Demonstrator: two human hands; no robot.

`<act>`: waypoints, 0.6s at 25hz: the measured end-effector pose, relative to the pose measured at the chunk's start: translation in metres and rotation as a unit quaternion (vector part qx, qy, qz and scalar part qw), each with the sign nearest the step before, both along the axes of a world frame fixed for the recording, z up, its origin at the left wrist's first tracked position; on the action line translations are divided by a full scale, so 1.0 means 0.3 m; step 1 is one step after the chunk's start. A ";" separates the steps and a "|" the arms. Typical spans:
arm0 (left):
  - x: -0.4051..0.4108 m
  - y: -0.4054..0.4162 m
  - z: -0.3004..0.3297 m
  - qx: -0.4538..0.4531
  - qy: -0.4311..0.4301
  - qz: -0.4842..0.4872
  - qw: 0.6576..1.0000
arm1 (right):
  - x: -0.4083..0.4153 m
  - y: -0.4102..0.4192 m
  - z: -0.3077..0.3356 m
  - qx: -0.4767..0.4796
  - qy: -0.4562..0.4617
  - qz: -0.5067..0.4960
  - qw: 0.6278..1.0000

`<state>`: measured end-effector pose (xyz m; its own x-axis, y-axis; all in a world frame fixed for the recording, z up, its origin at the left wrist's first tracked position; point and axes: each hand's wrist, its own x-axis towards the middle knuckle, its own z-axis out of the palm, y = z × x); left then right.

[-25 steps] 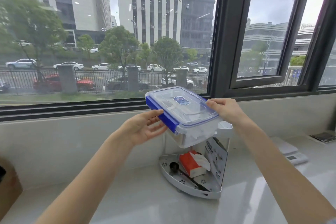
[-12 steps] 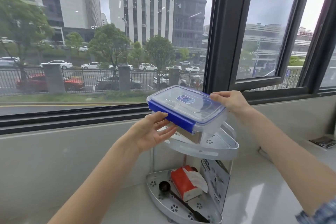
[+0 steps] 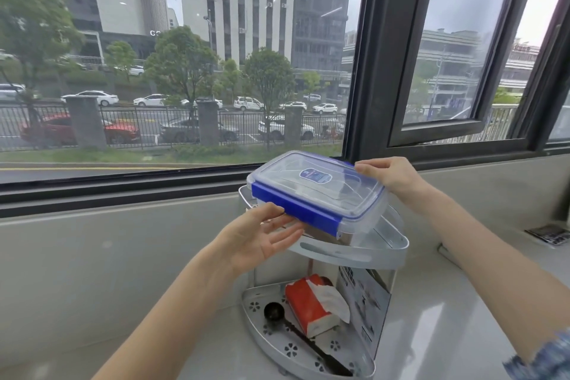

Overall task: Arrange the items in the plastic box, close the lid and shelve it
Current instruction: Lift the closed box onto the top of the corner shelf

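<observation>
A clear plastic box (image 3: 317, 194) with a blue-clipped lid shut on it sits over the top tier of a grey two-tier corner shelf (image 3: 364, 253). My left hand (image 3: 259, 237) is under the box's near left edge, fingers spread, palm up, touching it. My right hand (image 3: 388, 176) grips the box's far right corner. The box's contents are mostly hidden behind the blue clip and the frosted lid.
The shelf's bottom tier (image 3: 277, 339) holds a red tissue pack (image 3: 311, 302), a black scoop (image 3: 277, 315) and a printed card (image 3: 367, 302). The shelf stands on a pale counter (image 3: 431, 333) against the window ledge (image 3: 123, 203). A dark item (image 3: 549, 234) lies far right.
Both hands have carried the box down and back, from in front of the shelf onto its top tier. My left hand's fingers have spread under the box. The view has moved closer.
</observation>
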<state>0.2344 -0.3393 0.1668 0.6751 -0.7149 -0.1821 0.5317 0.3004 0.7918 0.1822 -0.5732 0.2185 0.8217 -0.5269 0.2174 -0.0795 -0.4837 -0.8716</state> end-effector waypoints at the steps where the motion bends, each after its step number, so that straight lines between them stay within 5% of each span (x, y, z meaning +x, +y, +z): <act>1: -0.002 0.000 -0.003 0.001 -0.002 -0.001 1.000 | 0.001 -0.001 -0.004 -0.006 0.010 -0.001 1.000; 15: -0.023 0.023 0.014 0.027 0.000 -0.007 1.000 | 0.026 0.036 -0.007 -0.073 0.052 -0.074 0.993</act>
